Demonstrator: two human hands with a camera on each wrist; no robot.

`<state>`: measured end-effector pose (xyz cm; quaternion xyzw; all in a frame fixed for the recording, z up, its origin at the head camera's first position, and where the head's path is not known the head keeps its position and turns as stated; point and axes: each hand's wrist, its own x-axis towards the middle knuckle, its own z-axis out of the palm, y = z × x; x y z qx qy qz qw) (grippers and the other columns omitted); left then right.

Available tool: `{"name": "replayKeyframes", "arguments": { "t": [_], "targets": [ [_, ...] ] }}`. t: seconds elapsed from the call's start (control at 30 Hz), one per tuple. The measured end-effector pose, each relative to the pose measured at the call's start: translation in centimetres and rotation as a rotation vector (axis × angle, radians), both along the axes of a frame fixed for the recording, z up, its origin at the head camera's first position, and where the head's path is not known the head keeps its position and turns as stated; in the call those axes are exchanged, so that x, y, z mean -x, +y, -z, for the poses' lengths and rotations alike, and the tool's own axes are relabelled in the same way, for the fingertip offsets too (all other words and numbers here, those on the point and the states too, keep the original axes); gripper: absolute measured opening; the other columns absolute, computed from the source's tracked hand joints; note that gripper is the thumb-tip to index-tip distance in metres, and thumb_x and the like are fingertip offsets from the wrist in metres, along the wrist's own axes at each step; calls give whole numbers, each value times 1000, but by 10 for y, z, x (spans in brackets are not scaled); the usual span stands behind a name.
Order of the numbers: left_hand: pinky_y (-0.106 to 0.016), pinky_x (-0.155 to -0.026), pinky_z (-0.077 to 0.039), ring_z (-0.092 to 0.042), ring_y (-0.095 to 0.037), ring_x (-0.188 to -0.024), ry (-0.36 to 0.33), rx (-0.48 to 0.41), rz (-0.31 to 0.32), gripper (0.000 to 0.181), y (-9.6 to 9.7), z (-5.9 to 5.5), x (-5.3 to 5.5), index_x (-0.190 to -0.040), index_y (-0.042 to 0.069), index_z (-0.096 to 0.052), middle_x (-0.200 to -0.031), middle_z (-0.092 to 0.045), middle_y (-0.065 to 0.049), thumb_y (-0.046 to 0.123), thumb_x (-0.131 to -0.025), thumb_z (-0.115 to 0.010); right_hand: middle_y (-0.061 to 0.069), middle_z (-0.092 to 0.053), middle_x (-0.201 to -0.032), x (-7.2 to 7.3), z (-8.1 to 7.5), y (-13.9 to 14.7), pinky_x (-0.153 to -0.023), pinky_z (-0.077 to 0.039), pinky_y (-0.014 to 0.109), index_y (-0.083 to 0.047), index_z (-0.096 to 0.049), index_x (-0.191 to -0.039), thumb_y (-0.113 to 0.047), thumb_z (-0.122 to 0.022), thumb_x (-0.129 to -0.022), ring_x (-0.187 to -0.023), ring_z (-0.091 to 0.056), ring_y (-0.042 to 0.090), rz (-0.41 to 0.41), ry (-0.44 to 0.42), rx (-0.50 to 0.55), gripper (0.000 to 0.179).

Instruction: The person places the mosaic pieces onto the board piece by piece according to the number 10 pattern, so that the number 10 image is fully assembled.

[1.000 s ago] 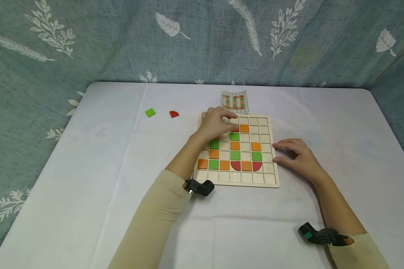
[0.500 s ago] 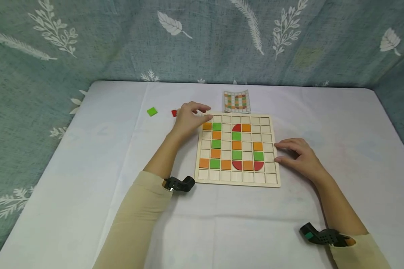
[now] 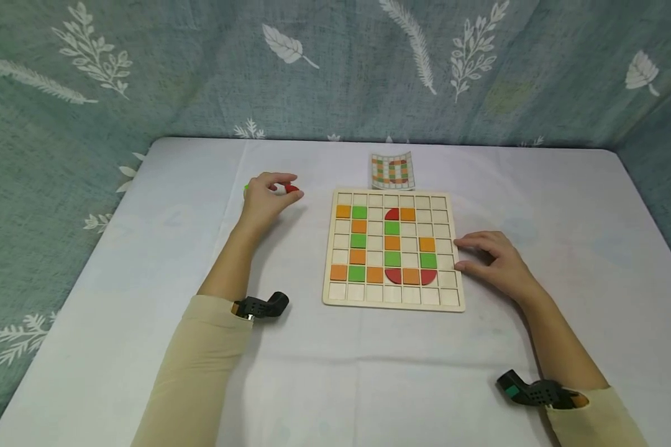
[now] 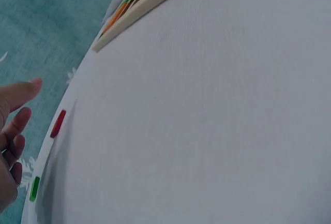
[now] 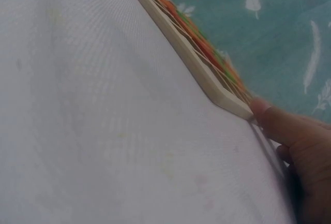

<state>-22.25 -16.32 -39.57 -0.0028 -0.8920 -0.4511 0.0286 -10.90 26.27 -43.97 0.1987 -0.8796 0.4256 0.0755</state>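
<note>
My left hand [image 3: 264,203] hovers over the table left of the board, thumb and fingers apart and nothing between them. Just beyond its fingertips lies a red quarter-circle tile [image 3: 292,189]. A green square tile [image 3: 246,187] is mostly hidden behind that hand; the left wrist view shows both the red tile [image 4: 58,123] and the green tile [image 4: 34,189] lying on the cloth below the fingers. The wooden grid board [image 3: 373,293] holds orange and green squares and red quarter-circle tiles. At its right edge rests my right hand [image 3: 499,262], thumb and fingertips touching the rim.
A small pattern card [image 3: 392,171] with a coloured grid lies just behind the board. White cloth [image 3: 335,372] covers the table, and a green leaf-patterned curtain [image 3: 335,74] hangs along its far edge. Each wrist wears a black camera [image 3: 263,306].
My left hand has left the board's red tile in the upper rows and moved left to the loose red tile. My right hand stays at the board's right edge.
</note>
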Motion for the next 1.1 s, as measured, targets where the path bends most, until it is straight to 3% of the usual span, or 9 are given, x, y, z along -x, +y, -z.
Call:
{"name": "replayKeyframes", "arguments": {
  "t": [0.2,0.5,0.77,0.97,1.1],
  "targets": [
    [-42,-95,-28,-49,-25,-103,0,106,-23,38,-15,5,3,-116,12,-68,-111,-63,-9,24,-80,-72,12,-63,-110,1,2,0,-90,-28,20,-4,-70,-109,1,-82,-66,-106,-43,7,-1,10,-10,44],
    [-47,-97,-27,-53,-27,-112,-33,254,-33,46,-10,15,10,-124,4,-61,-114,-65,-13,24,-84,-68,12,-62,-111,1,2,1,-90,-28,19,-5,-69,-110,0,-81,-68,-106,-42,7,6,-8,-6,43],
    [-45,-90,-30,-57,-26,-92,47,289,-31,34,-9,21,7,-112,4,-67,-94,-66,-12,25,-86,-67,12,-63,-110,1,3,2,-90,-28,20,-4,-69,-109,-3,-81,-70,-106,-42,7,20,-13,-32,40],
    [-41,-78,-39,-56,-23,-77,136,390,-2,31,-10,25,5,-103,2,-69,-81,-64,-9,28,-86,-68,13,-63,-109,2,4,1,-90,-28,20,-3,-69,-108,-2,-81,-69,-105,-43,6,8,1,-22,41],
    [-40,-73,-43,-58,-24,-77,132,417,7,33,-7,24,3,-104,2,-69,-83,-65,-10,29,-85,-68,13,-63,-109,1,3,1,-90,-28,20,-3,-69,-108,-3,-81,-70,-105,-42,6,14,-7,-27,40]
  ]
}}
